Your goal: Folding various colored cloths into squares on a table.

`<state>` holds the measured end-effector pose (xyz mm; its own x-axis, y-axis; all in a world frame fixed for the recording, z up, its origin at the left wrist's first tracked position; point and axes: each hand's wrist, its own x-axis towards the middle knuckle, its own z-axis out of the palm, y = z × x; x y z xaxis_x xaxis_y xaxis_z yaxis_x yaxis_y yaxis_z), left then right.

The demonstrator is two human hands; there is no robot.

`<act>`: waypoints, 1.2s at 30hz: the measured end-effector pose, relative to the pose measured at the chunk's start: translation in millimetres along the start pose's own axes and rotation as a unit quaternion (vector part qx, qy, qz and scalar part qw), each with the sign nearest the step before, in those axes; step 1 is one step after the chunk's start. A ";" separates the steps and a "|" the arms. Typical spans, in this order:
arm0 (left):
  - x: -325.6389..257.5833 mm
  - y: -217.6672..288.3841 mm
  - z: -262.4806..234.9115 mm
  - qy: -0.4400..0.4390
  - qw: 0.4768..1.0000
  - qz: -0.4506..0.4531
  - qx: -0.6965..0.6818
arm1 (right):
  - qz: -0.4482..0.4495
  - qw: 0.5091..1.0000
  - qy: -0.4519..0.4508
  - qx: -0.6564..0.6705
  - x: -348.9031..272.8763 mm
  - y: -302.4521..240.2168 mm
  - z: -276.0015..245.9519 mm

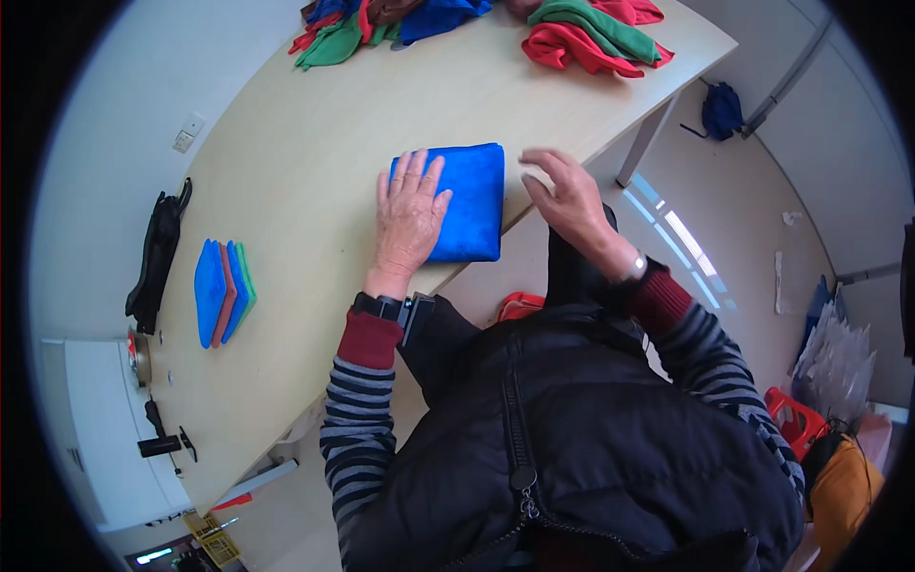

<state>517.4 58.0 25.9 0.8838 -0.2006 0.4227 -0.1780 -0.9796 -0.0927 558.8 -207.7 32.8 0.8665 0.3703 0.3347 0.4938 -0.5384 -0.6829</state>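
Note:
A blue cloth (469, 205), folded into a neat rectangle, lies flat near the table's front edge. My left hand (411, 210) rests on its left side with the fingers stretched out flat. Just off the cloth's right side, my right hand (564, 195) hovers with the fingers bent and apart, holding nothing. To the left on the table stands a row of folded cloths (227, 291) in blue, brown and green.
Crumpled red and green cloths (596, 43) lie at the table's (305, 172) far right, with a mixed heap (381, 24) at the far left. A black umbrella-like item (157, 253) lies along the left edge. Beyond the right edge, a dark blue bag (721, 112) is on the floor.

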 end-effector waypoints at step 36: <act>11.3 29.2 6.0 -0.135 0.984 -0.036 -0.110 | -0.061 0.833 -0.409 0.368 -57.2 -1.8 -9.1</act>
<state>524.7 27.2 22.6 0.9749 -0.1504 0.1641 -0.1737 -0.9750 0.1385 509.0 -234.7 20.8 0.3250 0.9422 0.0812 0.1345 0.0390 -0.9901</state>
